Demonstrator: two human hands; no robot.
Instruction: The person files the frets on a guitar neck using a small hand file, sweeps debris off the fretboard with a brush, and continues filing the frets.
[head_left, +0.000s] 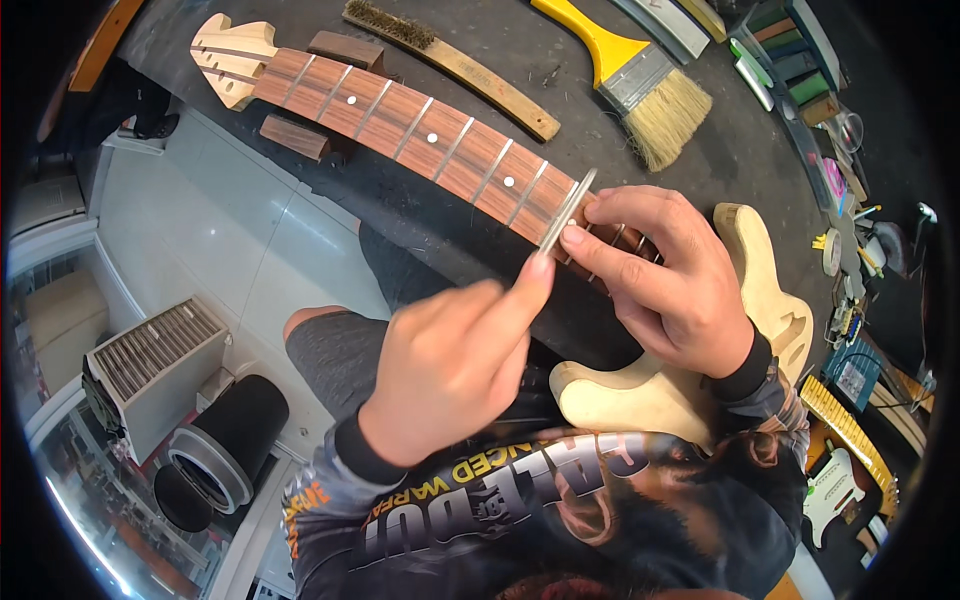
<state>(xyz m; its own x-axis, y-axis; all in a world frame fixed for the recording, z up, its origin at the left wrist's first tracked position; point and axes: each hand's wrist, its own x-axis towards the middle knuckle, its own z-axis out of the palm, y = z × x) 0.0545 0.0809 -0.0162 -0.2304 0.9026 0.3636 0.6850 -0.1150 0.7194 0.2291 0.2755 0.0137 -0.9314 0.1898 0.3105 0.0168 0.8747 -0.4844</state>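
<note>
One thin metal strip (566, 212) stands on edge across the fretboard of one guitar neck (420, 135), its long axis crossing the neck's. Left hand (455, 365) fingers pinch the near end; right hand (665, 275) fingers clamp it from the far side, nearer the neck. On the worktop (560, 75): two brushes, two wood blocks, one unfinished guitar body (690, 385).

Slim metal file (566, 212) across guitar fretboard (440, 140)

Upper frets of the guitar neck (420, 125), perhaps several, under the right hand (665, 275).
</note>
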